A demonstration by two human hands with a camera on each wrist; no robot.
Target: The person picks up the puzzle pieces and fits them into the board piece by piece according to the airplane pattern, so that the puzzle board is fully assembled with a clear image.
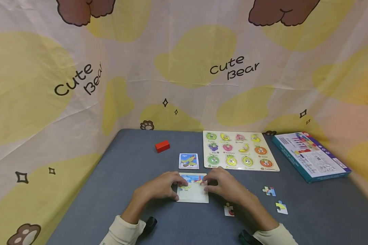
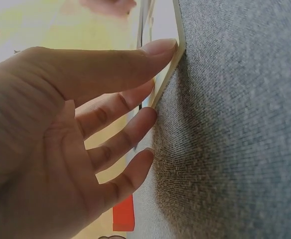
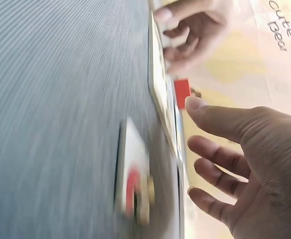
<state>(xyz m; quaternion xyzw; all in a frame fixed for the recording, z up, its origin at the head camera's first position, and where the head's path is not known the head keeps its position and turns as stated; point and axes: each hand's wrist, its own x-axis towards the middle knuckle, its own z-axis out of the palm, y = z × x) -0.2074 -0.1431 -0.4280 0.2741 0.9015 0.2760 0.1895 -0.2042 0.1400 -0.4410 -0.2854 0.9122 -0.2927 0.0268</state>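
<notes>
A small white puzzle tray [image 1: 193, 197] lies in front of me, with joined pieces [image 1: 190, 178] showing blue sky and a red-and-white part along its far side. A yellow-green piece [image 1: 184, 188] sits at its left. My left hand [image 1: 161, 186] rests at the left edge; in the left wrist view its thumb touches the tray's rim [image 2: 179, 50], other fingers spread behind. Over the right edge reaches my right hand [image 1: 225, 185], fingertips close to the red-and-white part. In the right wrist view its thumb and fingers are apart, nothing between them.
Loose puzzle pieces lie to the right: one [image 1: 229, 211] beside my right wrist, two others [image 1: 269, 191] farther out. Beyond the tray are an airplane picture card [image 1: 188, 161], a red block [image 1: 162, 146], a fruit board [image 1: 220, 143] and a flat teal-edged box [image 1: 312, 156]. A printed cloth hangs behind.
</notes>
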